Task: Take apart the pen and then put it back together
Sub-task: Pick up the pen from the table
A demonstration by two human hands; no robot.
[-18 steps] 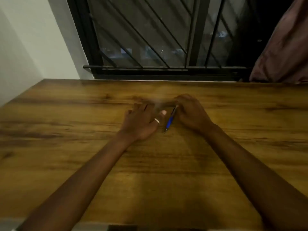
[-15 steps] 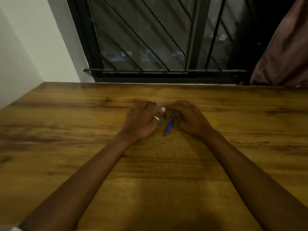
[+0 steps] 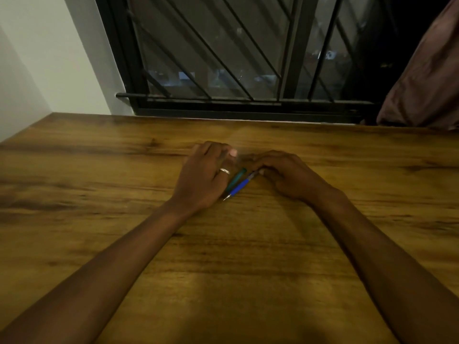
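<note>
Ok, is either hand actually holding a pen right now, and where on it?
The right hand pinches the far end of the blue pen, which lies on the wooden table. The left hand rests beside a green pen; no clear grip.

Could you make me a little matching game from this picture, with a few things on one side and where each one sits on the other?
Things:
1. blue pen
2. green pen
3. ring
4. curtain

Places:
A. on a finger of the left hand
B. far right, beside the window
C. on the table, its far end at the right hand
D. partly under the left hand

Pairs: 1-C, 2-D, 3-A, 4-B
</note>
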